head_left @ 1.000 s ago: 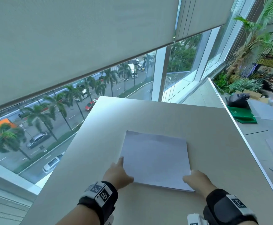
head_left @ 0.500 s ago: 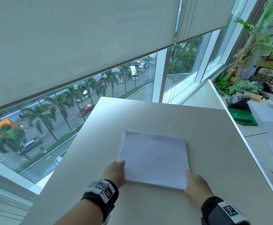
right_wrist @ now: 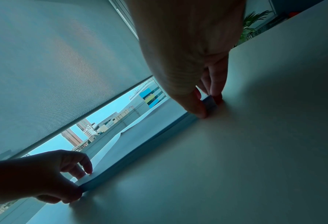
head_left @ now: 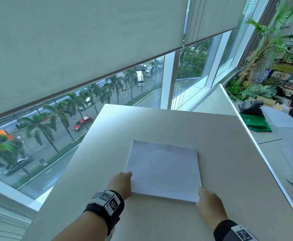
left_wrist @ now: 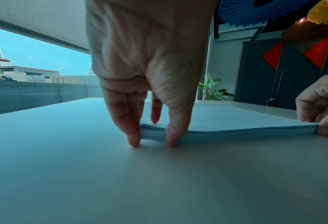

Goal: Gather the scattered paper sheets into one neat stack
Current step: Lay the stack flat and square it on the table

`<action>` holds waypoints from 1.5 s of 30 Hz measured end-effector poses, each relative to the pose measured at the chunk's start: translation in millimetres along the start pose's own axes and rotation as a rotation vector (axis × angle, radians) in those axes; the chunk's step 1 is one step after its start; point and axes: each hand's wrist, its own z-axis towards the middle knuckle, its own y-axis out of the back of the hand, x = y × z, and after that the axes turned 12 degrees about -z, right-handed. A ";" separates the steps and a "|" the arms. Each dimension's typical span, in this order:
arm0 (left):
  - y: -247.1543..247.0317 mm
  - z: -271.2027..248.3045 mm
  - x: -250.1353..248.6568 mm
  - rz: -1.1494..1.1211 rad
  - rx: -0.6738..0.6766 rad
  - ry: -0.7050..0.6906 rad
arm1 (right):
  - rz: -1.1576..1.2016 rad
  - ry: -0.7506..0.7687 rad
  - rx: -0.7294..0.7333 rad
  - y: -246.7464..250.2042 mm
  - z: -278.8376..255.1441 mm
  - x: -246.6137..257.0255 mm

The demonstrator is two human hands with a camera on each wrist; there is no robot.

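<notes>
The squared stack of paper sheets [head_left: 164, 169] is pale lavender-white on the plain beige counter [head_left: 229, 171], black wrist straps [head_left: 105, 206] carry black-and-white square-patterned tags, a folded cloth [head_left: 257, 124] is deep green, and the roller blind [head_left: 72, 49] is woven grey.

No legible text anywhere.

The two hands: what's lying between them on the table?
The paper stack, seen from the head camera. The left hand grips its near left corner, the right hand its near right corner.
</notes>
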 end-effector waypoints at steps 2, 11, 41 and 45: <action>0.5 -0.2 -0.2 -0.017 0.003 0.017 | 0.029 0.017 0.036 2.8 1.0 -0.4; -5.8 7.5 3.8 -0.163 0.077 0.068 | 0.454 -0.089 0.406 31.5 52.3 -12.3; -15.2 20.6 0.0 -0.105 0.050 0.080 | 0.661 -0.233 0.496 55.4 135.7 10.7; -14.0 18.8 0.8 -0.127 0.063 0.083 | 0.694 -0.226 0.485 48.3 127.0 6.4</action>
